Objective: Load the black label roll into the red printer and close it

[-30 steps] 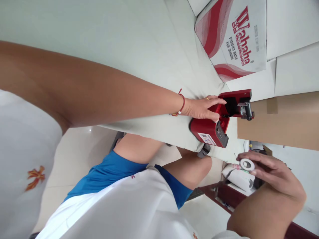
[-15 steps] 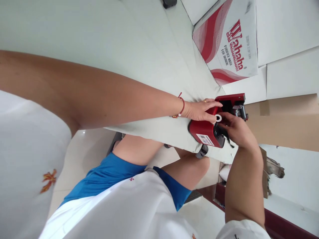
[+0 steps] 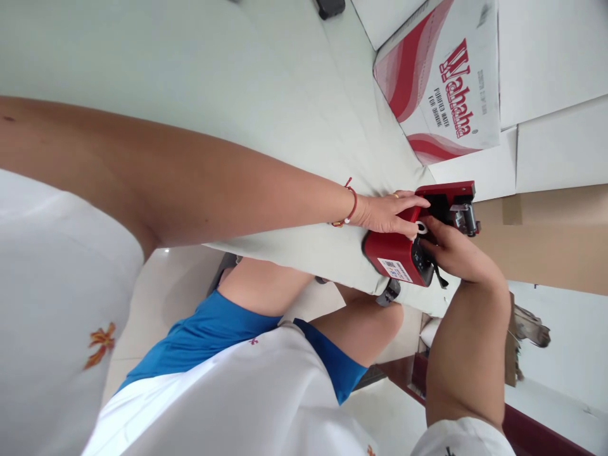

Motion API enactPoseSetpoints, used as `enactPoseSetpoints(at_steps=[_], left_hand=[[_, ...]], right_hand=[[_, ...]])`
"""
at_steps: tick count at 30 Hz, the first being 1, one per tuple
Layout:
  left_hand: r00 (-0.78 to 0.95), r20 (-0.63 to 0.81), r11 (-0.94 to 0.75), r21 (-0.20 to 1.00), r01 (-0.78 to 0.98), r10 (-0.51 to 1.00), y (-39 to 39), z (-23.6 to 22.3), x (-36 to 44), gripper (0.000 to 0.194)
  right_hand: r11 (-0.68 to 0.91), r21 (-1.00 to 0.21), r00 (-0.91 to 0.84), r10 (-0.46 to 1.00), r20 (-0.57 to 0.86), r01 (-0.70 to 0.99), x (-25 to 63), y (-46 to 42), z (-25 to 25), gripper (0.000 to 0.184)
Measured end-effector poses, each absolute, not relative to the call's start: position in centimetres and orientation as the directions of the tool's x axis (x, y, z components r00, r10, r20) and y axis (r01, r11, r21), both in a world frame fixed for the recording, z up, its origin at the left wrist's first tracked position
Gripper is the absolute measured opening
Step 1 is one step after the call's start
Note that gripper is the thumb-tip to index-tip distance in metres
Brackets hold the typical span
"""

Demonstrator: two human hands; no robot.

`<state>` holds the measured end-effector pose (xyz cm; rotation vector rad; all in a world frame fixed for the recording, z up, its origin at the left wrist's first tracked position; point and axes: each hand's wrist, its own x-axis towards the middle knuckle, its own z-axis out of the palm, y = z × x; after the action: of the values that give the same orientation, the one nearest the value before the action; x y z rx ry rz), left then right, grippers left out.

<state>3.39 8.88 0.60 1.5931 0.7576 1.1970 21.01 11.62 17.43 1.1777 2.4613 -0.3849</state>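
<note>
- so the red device (image 3: 387,244) is standing on the tabletop (image 3: 285,95), lid (image 3: 446,188) up, and the white roll (image 3: 421,228) is right at its opening
- left hand (image 3: 387,215) lies over the top with thumb and fingers spread, steadying it I think; right hand (image 3: 449,244) looks pinched on the roll, though its fingertips are partly hidden. hands are close together
- my worry: if the roll goes in crooked, I'd bet it catches on the rim. the left thumb is right beside it too, so a nip is possible
- an elbow bump could drop that lid on the right fingers, and the black strap (image 3: 441,278) could snag
- tabletop edge is just beside the device, so a hard shove could tip it off
- lid side's tight: brown carton (image 3: 546,234) near it. way more room on the person's left, short of the printed carton (image 3: 446,88)
</note>
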Motion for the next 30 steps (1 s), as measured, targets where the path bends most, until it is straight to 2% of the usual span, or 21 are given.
enactPoseSetpoints(at_steps=[4,7,11,16,18,21,23,27,30], left_hand=[[0.32,0.311,-0.31,0.949,-0.055,0.895,9.3,0.5,3.6,0.11],[0.328,0.309,-0.308,0.95,-0.057,0.893,9.4,0.4,3.7,0.106],[0.317,0.324,-0.322,0.945,-0.059,0.892,9.4,0.3,3.8,0.102],[0.318,0.336,-0.33,0.941,-0.073,0.887,9.0,0.3,3.5,0.1],[0.316,0.352,-0.343,0.935,-0.085,0.881,8.7,0.3,3.3,0.098],[0.325,0.374,-0.363,0.927,-0.095,0.869,8.6,0.4,3.1,0.099],[0.33,0.351,-0.34,0.936,-0.091,0.876,8.6,0.5,3.1,0.102],[0.319,0.321,-0.314,0.946,-0.074,0.892,8.6,0.8,3.1,0.104],[0.322,0.353,-0.347,0.935,-0.078,0.879,8.3,0.9,3.0,0.101]], right_hand=[[0.408,-0.247,-0.477,0.754,-0.452,0.879,21.8,11.3,18.4,0.05],[0.307,-0.249,-0.394,0.764,-0.511,0.918,21.4,11.2,18.7,0.064],[0.359,-0.163,-0.388,0.751,-0.534,0.919,20.0,11.1,18.5,0.061],[0.541,-0.001,-0.465,0.721,-0.513,0.841,19.6,11.3,18.1,0.04],[0.576,-0.019,-0.513,0.711,-0.48,0.817,19.9,11.1,18.2,0.036],[0.51,-0.183,-0.536,0.731,-0.423,0.84,20.4,10.5,18.9,0.044],[0.418,-0.242,-0.483,0.753,-0.446,0.876,20.4,10.1,19.4,0.054],[0.396,-0.101,-0.384,0.744,-0.547,0.913,19.6,10.2,19.7,0.057],[0.361,-0.083,-0.335,0.724,-0.603,0.929,19.0,10.8,19.3,0.062]])
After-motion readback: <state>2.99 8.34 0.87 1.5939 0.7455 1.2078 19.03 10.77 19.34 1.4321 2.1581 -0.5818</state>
